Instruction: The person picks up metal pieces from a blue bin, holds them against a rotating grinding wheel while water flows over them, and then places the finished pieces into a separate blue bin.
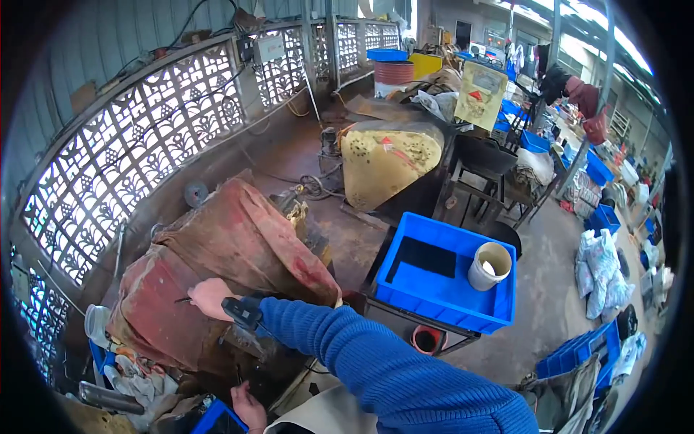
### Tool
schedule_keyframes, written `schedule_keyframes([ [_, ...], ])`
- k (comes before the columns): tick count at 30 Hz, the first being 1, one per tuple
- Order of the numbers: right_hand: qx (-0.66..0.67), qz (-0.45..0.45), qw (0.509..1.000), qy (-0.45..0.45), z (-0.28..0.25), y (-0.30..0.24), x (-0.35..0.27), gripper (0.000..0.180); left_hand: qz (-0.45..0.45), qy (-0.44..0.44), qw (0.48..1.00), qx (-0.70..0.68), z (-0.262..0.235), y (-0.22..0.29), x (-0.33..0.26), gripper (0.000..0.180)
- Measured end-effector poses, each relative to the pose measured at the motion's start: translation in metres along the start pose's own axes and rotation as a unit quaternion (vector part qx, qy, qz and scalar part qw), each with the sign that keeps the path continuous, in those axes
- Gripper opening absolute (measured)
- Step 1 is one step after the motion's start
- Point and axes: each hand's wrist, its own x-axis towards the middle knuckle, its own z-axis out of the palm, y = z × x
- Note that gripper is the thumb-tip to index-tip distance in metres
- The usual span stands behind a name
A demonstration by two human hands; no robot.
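My right arm, in a ribbed blue sleeve, stretches across to the left. My right hand (210,298) is closed, and the tip of a thin dark piece (182,300) sticks out from its fingers. Just beneath it is a reddish-brown stained cloth (224,235) draped over a bulky machine; whether the hand touches it I cannot tell. Low in the view, my left hand (248,407) is beside the machine's dark underside, its fingers bent together. A thin dark piece (239,374) rises at its fingertips; its kind is too small to make out.
Right of the machine, a blue tray (448,296) on a dark stand holds a black flat piece and a whitish bucket (489,265). Crumpled rags (141,383) lie at lower left. Another machine with a yellowish panel (390,166) stands beyond. Plastic bags (601,271) sit on the right-hand floor.
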Motion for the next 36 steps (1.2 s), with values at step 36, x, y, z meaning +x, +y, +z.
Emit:
schedule_keyframes([
  [36,-0.005,-0.003,1.0,-0.018,0.012,0.003,0.006,0.013,-0.025,-0.031,0.999,0.017,0.001,-0.041,-0.015,0.022],
])
